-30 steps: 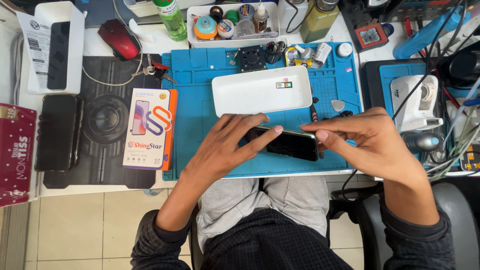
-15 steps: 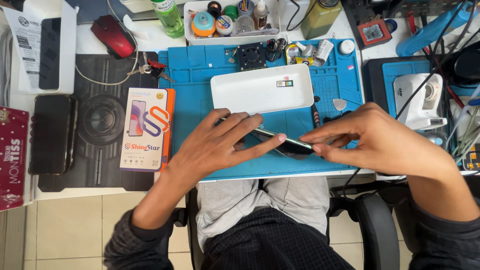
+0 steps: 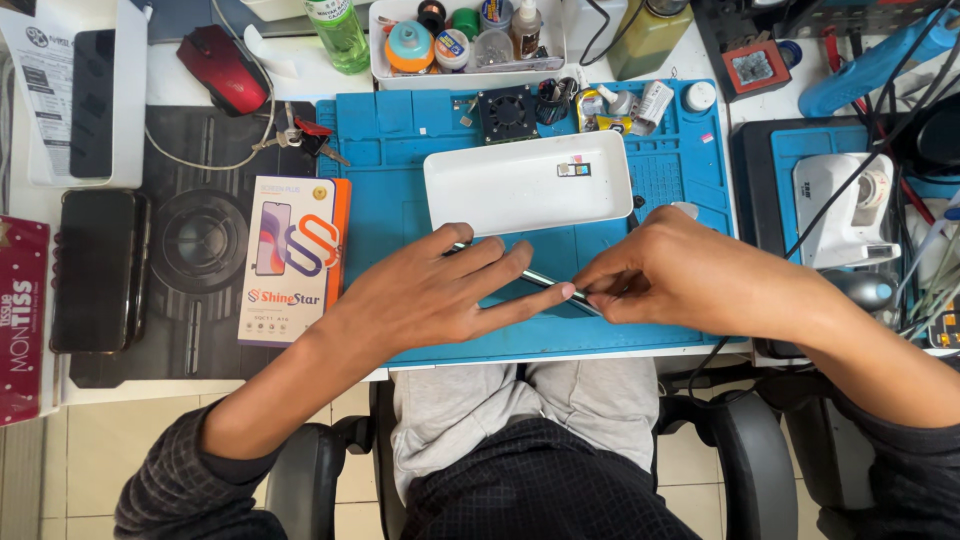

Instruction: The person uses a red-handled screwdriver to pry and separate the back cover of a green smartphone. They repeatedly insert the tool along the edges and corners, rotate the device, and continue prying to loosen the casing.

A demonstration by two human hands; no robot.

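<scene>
Sitting across most of the desk is a blue work mat (image 3: 400, 150), and just left of it lies a dark round-patterned pad (image 3: 200, 250) with a black phone (image 3: 98, 270) on its edge. On the mat there's a white rectangular tray (image 3: 510, 185), and a white-and-orange phone-screen box (image 3: 295, 260) overlaps its left side. Near the front of the mat, the left hand (image 3: 430, 295) lies flat, fingers spread wide, pressing a thin dark phone (image 3: 545, 280) seen edge-on. The right hand (image 3: 680, 275) is pinched shut on the phone's right end. A red mouse (image 3: 222, 68) sits up top left.
</scene>
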